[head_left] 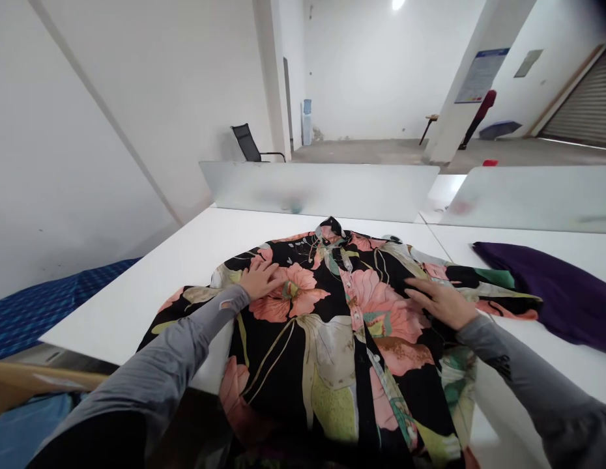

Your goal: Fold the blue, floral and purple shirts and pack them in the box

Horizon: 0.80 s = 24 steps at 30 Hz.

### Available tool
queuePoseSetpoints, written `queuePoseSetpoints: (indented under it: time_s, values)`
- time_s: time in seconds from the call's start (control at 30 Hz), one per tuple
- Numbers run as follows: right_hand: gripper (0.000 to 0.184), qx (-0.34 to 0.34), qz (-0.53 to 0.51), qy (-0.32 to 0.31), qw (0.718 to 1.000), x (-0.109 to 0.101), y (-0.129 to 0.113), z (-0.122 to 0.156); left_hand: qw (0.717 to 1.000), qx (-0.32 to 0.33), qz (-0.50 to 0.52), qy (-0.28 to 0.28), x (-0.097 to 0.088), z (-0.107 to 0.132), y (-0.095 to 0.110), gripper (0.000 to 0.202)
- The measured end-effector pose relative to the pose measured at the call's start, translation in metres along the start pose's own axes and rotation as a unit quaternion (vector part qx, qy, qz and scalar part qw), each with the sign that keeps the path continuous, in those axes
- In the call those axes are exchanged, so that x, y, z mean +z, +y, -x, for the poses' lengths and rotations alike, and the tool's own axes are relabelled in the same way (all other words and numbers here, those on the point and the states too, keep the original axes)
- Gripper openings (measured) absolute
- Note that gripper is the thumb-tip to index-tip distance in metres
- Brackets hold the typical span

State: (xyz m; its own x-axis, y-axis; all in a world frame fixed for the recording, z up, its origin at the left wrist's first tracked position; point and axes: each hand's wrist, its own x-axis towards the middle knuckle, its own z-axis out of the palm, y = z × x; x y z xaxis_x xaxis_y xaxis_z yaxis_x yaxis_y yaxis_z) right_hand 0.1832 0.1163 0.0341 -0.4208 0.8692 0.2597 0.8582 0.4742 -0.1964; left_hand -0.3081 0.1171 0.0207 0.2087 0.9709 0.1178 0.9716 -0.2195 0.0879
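A black shirt with big pink and green flowers [327, 339] lies spread front-up on the white table [151, 280], collar toward the far side and hem hanging over the near edge. My left hand [262, 279] rests flat on the shirt's left chest, fingers stretched out. My right hand [442, 301] lies flat on the right chest, fingers pointing left toward the button placket. Both arms wear grey sleeves. Neither hand holds anything.
A dark purple cloth [552, 286] lies on the table to the right of the shirt. Frosted divider panels [322, 189] stand along the table's far edge. A black chair [249, 144] stands behind them. Blue fabric [43, 306] lies low at the left.
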Motion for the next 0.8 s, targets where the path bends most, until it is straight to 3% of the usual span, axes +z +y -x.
queuePoseSetpoints:
  time_s: [0.1, 0.23, 0.33, 0.43, 0.6, 0.7, 0.8]
  values:
    - [0.047, -0.027, 0.023, 0.017, 0.999, 0.006, -0.015, -0.051, 0.999, -0.042, -0.008, -0.012, 0.004, -0.029, 0.0, 0.062]
    - [0.052, 0.033, 0.072, -0.045, 0.996, 0.044, -0.039, -0.122, 0.999, -0.04, 0.0, -0.013, 0.012, -0.077, 0.003, 0.061]
    - [0.056, 0.112, 0.098, -0.071, 0.986, 0.06, -0.026, -0.163, 0.998, -0.054, -0.002, -0.014, 0.016, -0.11, 0.001, 0.06]
    - [0.06, 0.206, 0.105, -0.057, 0.971, 0.061, 0.001, -0.187, 0.998, -0.062, -0.022, 0.004, 0.019, -0.128, 0.0, 0.059]
    - [0.059, 0.267, 0.094, -0.033, 0.959, 0.05, 0.016, -0.193, 0.995, -0.077, -0.043, 0.05, 0.014, -0.125, 0.012, 0.054]
    - [0.052, 0.256, 0.099, -0.001, 0.962, 0.039, 0.001, -0.181, 0.989, -0.078, -0.075, 0.102, 0.005, -0.105, 0.024, 0.052]
    - [0.053, 0.221, 0.093, 0.036, 0.97, 0.034, -0.024, -0.161, 0.992, -0.009, -0.077, 0.097, -0.002, -0.071, 0.037, 0.053]
